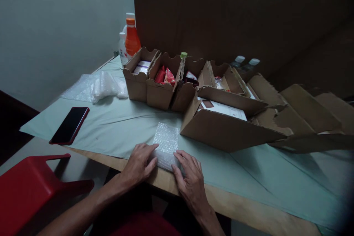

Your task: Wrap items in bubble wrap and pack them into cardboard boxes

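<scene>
A strip of clear bubble wrap (166,138) lies flat on the cloth at the table's front edge, its near end looking thicker and folded over. My left hand (140,160) holds the left side of that near end, with the index finger and thumb on the plastic. On the right side, my right hand (190,173) grips it the same way, fingers bent over the edge. Whether anything lies inside the fold cannot be made out. Just beyond the strip, to the right, stands a cardboard bin (221,131) with a white box (224,110) in it.
Behind stand more cardboard bins (159,96) holding red packets (165,76) and boxes. An orange bottle (132,40) is at the back left. More bubble wrap (103,85) and a phone (70,125) lie left. A red stool (35,188) stands below; a tall cardboard panel (221,18) rises behind.
</scene>
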